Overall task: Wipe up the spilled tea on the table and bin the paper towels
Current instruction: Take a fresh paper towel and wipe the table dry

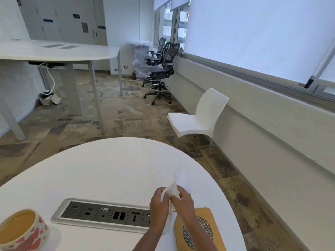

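While both the left hand and right hand pinch the paper towel above the table, a careless elbow could bump the full cup and spill tea near the plug sockets

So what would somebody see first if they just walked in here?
Probably the two hands, left hand and right hand, bunching a white paper towel above the round white table. Next, the mug of tea at the near left edge, and the white chair by the wall.
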The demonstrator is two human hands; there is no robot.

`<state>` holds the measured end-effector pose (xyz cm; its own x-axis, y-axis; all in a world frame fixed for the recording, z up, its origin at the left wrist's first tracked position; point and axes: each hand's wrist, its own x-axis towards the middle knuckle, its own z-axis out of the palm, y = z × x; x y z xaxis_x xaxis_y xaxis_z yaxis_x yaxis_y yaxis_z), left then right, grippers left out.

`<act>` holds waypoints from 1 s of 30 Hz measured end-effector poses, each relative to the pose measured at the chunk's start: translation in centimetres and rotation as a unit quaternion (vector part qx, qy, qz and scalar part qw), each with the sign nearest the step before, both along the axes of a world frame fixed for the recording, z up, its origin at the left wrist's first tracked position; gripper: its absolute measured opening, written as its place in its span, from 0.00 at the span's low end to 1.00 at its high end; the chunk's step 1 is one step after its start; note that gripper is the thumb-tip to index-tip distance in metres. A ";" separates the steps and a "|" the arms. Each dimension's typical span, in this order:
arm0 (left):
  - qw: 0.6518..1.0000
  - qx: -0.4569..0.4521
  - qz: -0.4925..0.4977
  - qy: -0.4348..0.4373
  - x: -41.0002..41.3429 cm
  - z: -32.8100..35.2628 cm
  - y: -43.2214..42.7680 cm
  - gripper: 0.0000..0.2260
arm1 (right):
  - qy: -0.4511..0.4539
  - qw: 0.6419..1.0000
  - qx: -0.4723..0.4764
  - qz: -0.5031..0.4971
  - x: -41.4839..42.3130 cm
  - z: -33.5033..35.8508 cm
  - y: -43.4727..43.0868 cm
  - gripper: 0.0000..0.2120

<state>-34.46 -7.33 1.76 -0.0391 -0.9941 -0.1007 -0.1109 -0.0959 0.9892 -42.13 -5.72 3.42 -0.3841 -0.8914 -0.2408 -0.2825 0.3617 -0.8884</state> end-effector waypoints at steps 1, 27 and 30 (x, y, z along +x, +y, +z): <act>0.998 0.039 0.007 0.041 0.0 0.3 0.6 0.06 | 0.002 1.000 0.006 0.007 0.1 0.2 0.7 0.18; 0.983 0.152 0.050 0.085 5.7 2.1 14.9 0.05 | 0.209 0.957 -0.002 0.199 6.2 1.5 15.4 0.16; 0.975 0.172 0.049 0.131 6.9 2.1 15.9 0.11 | 0.222 0.946 -0.007 0.237 7.2 1.5 16.6 0.16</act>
